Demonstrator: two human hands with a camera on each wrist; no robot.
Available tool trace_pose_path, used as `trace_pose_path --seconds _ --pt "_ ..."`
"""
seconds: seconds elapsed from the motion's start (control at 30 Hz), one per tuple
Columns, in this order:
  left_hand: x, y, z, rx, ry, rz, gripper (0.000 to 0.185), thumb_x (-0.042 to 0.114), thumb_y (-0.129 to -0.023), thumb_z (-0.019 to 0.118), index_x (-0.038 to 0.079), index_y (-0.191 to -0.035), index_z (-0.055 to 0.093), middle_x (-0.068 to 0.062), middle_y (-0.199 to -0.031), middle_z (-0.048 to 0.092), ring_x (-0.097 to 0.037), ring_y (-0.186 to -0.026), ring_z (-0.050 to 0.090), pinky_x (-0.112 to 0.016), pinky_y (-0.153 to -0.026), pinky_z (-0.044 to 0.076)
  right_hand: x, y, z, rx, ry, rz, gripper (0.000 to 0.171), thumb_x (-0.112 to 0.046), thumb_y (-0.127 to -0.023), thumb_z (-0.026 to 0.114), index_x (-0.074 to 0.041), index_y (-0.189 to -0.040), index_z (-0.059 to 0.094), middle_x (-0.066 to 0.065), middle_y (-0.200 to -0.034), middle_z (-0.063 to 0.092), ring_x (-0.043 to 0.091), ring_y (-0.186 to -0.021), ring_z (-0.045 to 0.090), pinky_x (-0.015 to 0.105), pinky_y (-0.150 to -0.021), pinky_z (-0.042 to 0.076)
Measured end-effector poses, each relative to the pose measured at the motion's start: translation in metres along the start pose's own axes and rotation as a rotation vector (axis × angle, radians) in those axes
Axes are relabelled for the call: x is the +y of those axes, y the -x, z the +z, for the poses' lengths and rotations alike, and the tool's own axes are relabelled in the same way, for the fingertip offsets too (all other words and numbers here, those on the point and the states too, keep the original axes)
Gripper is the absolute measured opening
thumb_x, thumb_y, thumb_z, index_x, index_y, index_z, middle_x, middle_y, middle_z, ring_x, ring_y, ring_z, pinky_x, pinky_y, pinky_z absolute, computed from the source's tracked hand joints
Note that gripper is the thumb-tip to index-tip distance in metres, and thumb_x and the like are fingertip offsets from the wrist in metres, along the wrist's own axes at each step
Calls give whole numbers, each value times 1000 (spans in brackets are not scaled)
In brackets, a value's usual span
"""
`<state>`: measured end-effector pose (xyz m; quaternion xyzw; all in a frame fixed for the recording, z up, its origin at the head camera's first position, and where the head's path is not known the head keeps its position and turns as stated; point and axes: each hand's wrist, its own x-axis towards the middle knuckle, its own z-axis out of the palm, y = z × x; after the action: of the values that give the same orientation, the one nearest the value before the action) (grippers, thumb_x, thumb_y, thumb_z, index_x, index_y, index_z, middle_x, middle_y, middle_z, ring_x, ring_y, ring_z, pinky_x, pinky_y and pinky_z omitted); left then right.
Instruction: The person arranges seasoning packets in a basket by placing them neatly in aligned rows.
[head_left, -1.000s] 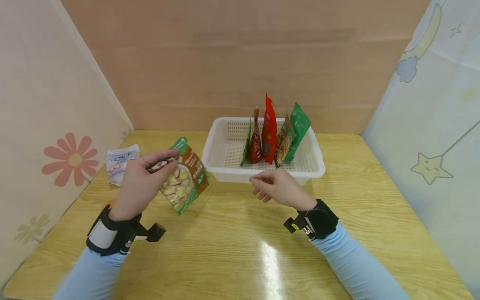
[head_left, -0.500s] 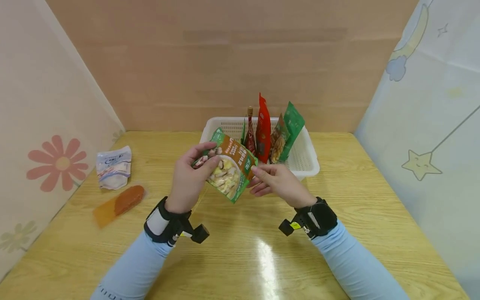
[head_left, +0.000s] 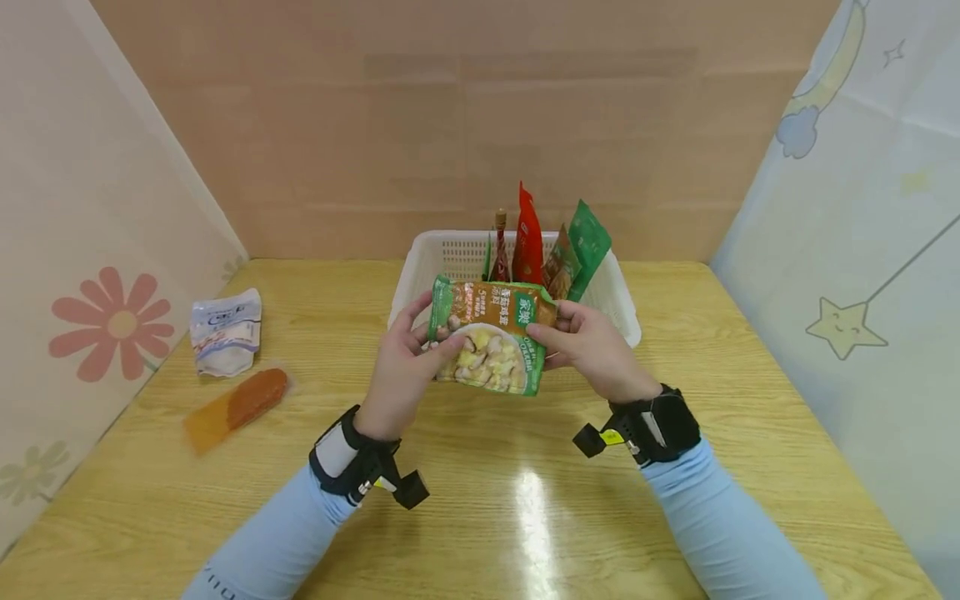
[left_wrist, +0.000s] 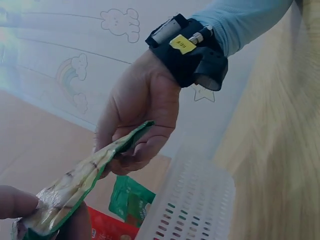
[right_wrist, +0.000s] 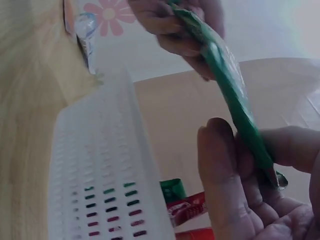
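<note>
A green and brown food packet [head_left: 491, 337], printed with a bowl of pale pieces, is held up in front of the basket. My left hand [head_left: 397, 371] pinches its left end, thumb across the front. At the right end my right hand [head_left: 600, 354] pinches it between thumb and fingers. The left wrist view shows the packet [left_wrist: 82, 180] nearly edge-on, stretched between both hands. From the right wrist, its green edge [right_wrist: 230, 95] runs from one hand to the other. The white perforated basket [head_left: 408, 287] stands just behind, its front partly hidden by packet and hands.
Standing in the basket are a dark red bottle-shaped item [head_left: 500, 250], a red packet [head_left: 528, 242], a brown packet [head_left: 557, 271] and a green packet [head_left: 589, 242]. On the table's left lie a white pouch [head_left: 227, 333] and an orange item in plastic [head_left: 240, 408].
My left hand has carried the packet rightward to the front of the basket. My right hand has taken its right end, and the packet has turned from slanted to nearly level.
</note>
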<state>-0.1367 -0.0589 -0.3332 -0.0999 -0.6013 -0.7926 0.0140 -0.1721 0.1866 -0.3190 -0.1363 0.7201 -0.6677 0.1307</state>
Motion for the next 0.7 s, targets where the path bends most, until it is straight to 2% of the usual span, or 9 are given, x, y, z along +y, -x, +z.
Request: trace_pose_path --seconds 0.1,0.2,0.33,0.43,0.57,0.7 --pt "-6 1 3 -33 -29 -56 60 2 -94 66 8 -147 40 -7 -99 67 -10 -74 60 -23 -65 53 -4 2 -7 55 74 -25 28 -21 -98 64 2 -111 59 7 -98 65 17 -85 64 37 -74 58" --pt "-11 3 6 -86 -56 -107 50 6 -95 67 4 -140 46 -12 -101 70 -14 -74 66 -28 -63 56 -7 4 -14 89 137 -54 29 -26 -98 65 1 -105 61 3 -90 61 16 -80 54 30 -69 52" --pt "-18 6 9 -176 -84 -155 46 10 -95 67 1 -135 48 -19 -111 68 -23 -89 70 -40 -74 59 -11 6 -21 91 164 -98 32 -25 -98 65 3 -113 65 3 -96 66 18 -88 55 27 -73 49" --pt "-24 7 11 -234 -94 -175 44 12 -94 69 0 -133 52 -19 -113 66 -26 -93 69 -43 -78 58 -12 7 -24 77 182 -117 34 -24 -98 66 6 -115 65 6 -101 68 21 -95 57 27 -78 50" --pt "-30 9 13 -257 -62 -183 42 12 -92 72 1 -130 56 -18 -113 66 -27 -95 69 -43 -80 58 -12 8 -27 70 241 -119 32 -25 -97 66 3 -113 66 7 -100 66 21 -91 56 28 -73 49" --pt "-35 9 15 -236 -25 -165 42 11 -91 73 -1 -128 57 -18 -113 65 -29 -96 69 -44 -80 58 -13 9 -32 29 314 -121 29 -27 -96 68 -2 -111 67 8 -96 65 21 -85 56 29 -69 48"
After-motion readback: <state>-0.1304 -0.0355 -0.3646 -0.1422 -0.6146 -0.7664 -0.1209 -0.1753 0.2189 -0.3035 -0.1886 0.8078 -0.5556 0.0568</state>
